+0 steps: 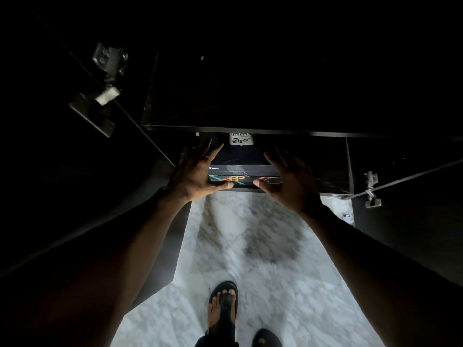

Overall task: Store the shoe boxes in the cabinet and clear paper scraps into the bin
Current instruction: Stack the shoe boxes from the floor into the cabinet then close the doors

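With fingers spread, my left hand (198,171) and right hand (292,180) pressed the black cardboard shoe box's (244,160) front corners; it seemed light and stiff.

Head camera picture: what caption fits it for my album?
The left hand and right hand press a black shoe box inside the cabinet.

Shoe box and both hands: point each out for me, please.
shoe box (241,156): head view, dark lid top below the logo label.
left hand (194,171): head view, back of the hand.
right hand (294,182): head view, back of the hand.
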